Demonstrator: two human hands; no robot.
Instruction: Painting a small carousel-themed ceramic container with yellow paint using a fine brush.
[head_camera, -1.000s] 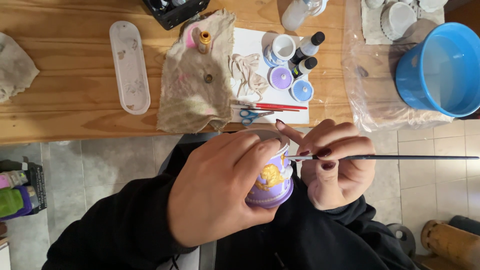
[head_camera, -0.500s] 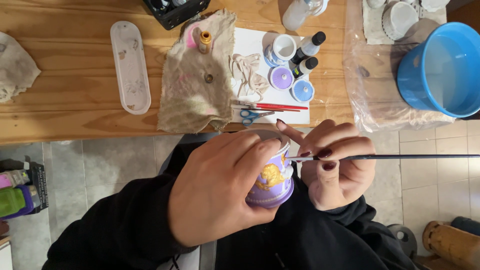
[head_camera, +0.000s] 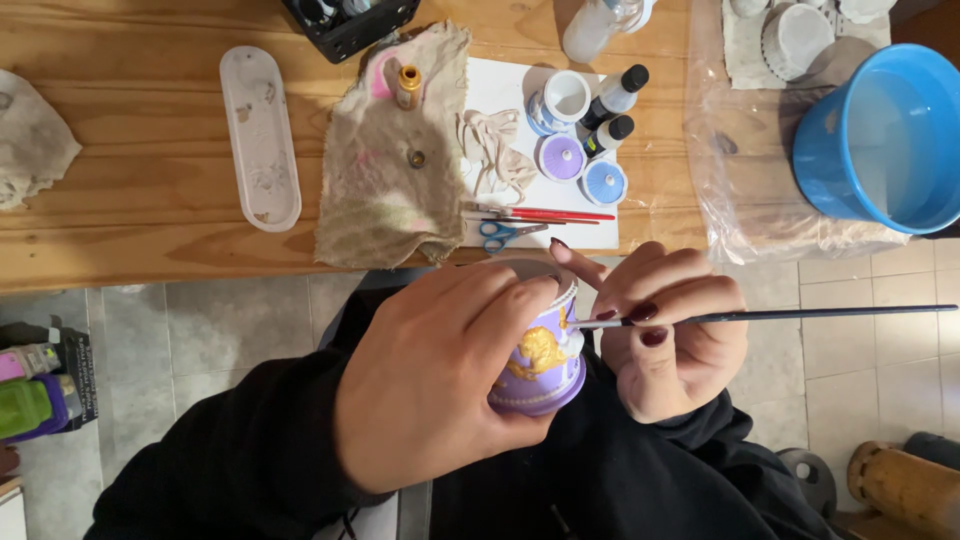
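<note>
Left hand (head_camera: 430, 385) wrapped around purple cup (head_camera: 540, 355), grip closed on its side, gold figure showing. Cup held over lap, just below near edge of wooden surface (head_camera: 150, 150). Right hand (head_camera: 665, 335) just right of cup, grip pinched on thin brush (head_camera: 760, 316), tip touching cup by the gold figure. Beyond cup on the surface: blue scissors (head_camera: 505, 233), red brushes (head_camera: 545, 213), stained cloth (head_camera: 395, 165), paint bottles (head_camera: 612, 100). Far right of cup: blue bucket (head_camera: 885, 140).
</note>
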